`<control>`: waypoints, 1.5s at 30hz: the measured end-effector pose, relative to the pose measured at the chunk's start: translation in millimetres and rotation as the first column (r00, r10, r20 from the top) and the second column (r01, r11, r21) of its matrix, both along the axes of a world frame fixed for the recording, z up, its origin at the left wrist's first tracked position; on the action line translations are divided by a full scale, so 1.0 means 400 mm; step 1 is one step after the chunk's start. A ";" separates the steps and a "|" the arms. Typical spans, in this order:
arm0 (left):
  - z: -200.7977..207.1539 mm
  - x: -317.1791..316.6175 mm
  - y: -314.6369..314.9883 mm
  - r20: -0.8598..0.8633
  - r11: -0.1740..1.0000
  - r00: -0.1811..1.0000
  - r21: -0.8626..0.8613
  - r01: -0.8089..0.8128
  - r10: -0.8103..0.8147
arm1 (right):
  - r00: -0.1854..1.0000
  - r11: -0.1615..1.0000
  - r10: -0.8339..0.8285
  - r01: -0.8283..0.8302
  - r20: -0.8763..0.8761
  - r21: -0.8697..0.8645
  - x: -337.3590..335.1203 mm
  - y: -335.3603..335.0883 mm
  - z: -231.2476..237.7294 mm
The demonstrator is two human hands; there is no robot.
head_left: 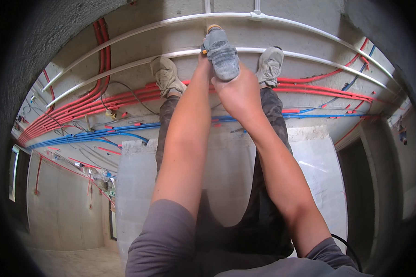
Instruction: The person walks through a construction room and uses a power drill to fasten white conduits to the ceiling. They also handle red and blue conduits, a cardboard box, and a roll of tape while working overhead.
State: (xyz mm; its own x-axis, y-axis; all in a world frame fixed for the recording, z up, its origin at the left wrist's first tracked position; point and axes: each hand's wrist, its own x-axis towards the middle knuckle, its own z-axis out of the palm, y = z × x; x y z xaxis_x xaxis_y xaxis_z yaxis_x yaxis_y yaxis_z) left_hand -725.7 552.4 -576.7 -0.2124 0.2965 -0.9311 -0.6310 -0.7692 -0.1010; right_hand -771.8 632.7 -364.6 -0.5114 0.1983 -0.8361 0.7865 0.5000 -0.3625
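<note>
Both my arms reach forward to a grey, dusty power drill [221, 53], a bulky hammer-drill type, held between my shoes. My right hand [238, 92] is closed round its rear end. My left hand [204, 62] grips its left side near the front; the tool hides most of its fingers. The drill's tan front end [213, 28] points away from me, close to the far white pipe [180, 20]. Its tip and any bit are hidden. Another white pipe [138, 65] runs behind the tool, at the toes of my shoes.
My left shoe [167, 74] and right shoe [270, 64] stand on grey concrete. Bundled red conduits [69, 108] and blue conduits [83, 137] cross beneath my legs. A thin dark cable [134, 94] loops on the left. A dark doorway [358, 194] shows at the right.
</note>
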 end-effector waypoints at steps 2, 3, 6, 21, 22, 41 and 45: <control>0.025 -0.012 -0.005 0.011 0.999 1.000 -0.047 0.021 -0.021 | 0.999 0.999 0.046 -0.046 0.012 0.000 -0.001 -0.007 0.002; 0.026 -0.009 -0.011 0.013 0.997 0.999 -0.072 0.034 -0.033 | 0.998 0.998 0.059 -0.059 0.019 -0.009 -0.003 -0.012 0.004; 0.030 -0.005 -0.019 0.035 0.986 0.995 -0.138 0.097 -0.093 | 0.997 0.996 0.079 -0.078 0.023 -0.031 -0.007 -0.014 0.003; -0.099 0.114 -0.010 -0.032 0.987 0.999 -0.156 0.024 -0.030 | 0.995 0.997 0.071 -0.074 -0.067 -0.038 0.032 -0.015 -0.042; -0.104 0.118 -0.011 -0.039 0.989 0.999 -0.149 0.015 -0.021 | 0.993 0.996 0.072 -0.076 -0.089 -0.040 0.040 -0.016 -0.045; 0.155 0.247 -0.004 -0.046 0.991 0.997 -0.115 -0.073 0.068 | 0.990 0.990 -0.104 0.093 -0.098 -0.109 0.143 0.006 0.264; 0.177 0.234 -0.030 -0.124 0.986 0.984 -0.091 -0.143 0.131 | 0.984 0.992 -0.077 0.060 -0.161 -0.108 0.175 -0.006 0.240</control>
